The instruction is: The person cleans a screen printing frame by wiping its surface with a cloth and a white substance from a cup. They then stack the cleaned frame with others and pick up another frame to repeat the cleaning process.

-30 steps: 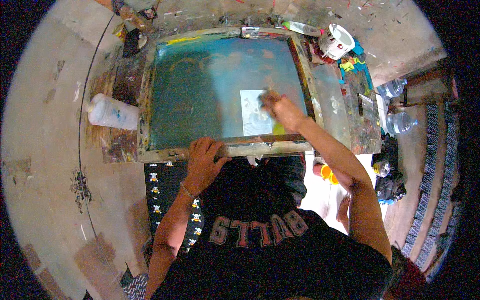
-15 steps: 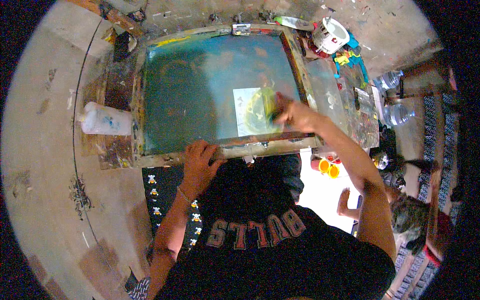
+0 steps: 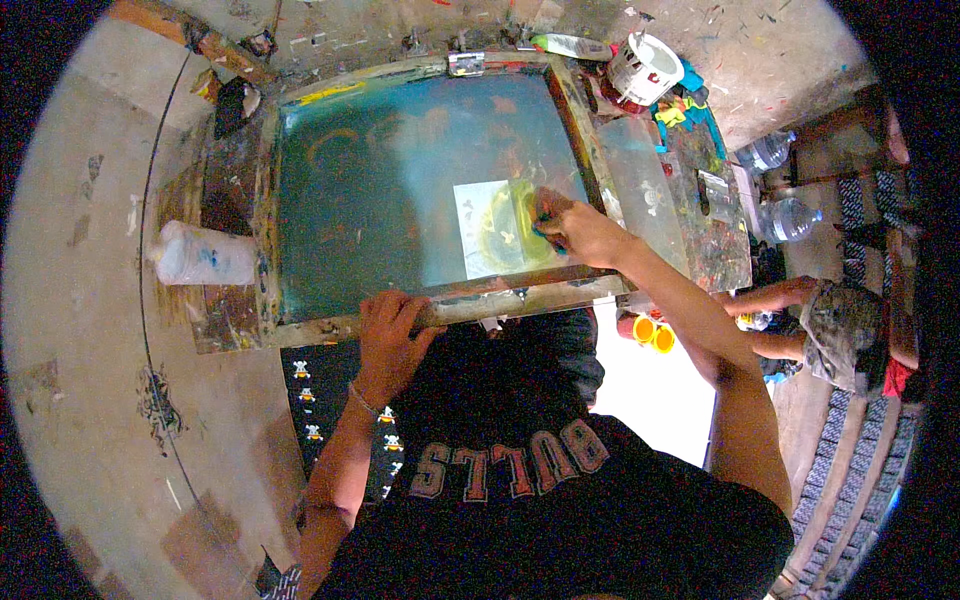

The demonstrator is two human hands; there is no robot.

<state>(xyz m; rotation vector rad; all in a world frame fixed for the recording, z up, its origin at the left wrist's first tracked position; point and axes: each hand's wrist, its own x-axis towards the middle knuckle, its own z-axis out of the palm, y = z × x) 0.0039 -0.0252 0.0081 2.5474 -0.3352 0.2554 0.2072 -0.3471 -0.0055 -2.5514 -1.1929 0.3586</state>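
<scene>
In front of me lies a screen-printing frame (image 3: 490, 306) with a wooden border and teal-stained mesh (image 3: 350, 200). My left hand (image 3: 393, 330) is closed over its near rail, at the left of centre. On the right part of the mesh is a pale rectangular window (image 3: 472, 232), smeared with yellow ink. My right hand (image 3: 580, 232) is closed on a yellow-green squeegee (image 3: 524, 215), which stands on the window's right side. The fingers hide the squeegee's right edge.
A white ink-stained bottle (image 3: 205, 253) lies left of the frame. Behind right stands a white bucket (image 3: 643, 70) near colourful rags (image 3: 685, 112). Clear water bottles (image 3: 790, 220) lie farther right. Yellow-topped cups (image 3: 653, 335) sit below the table. Another person in grey shorts (image 3: 845, 335) is at the right.
The squeegee and my right hand have shifted slightly, and more of the window shows at their left. My left hand stays on the rail. The other person has moved at the right.
</scene>
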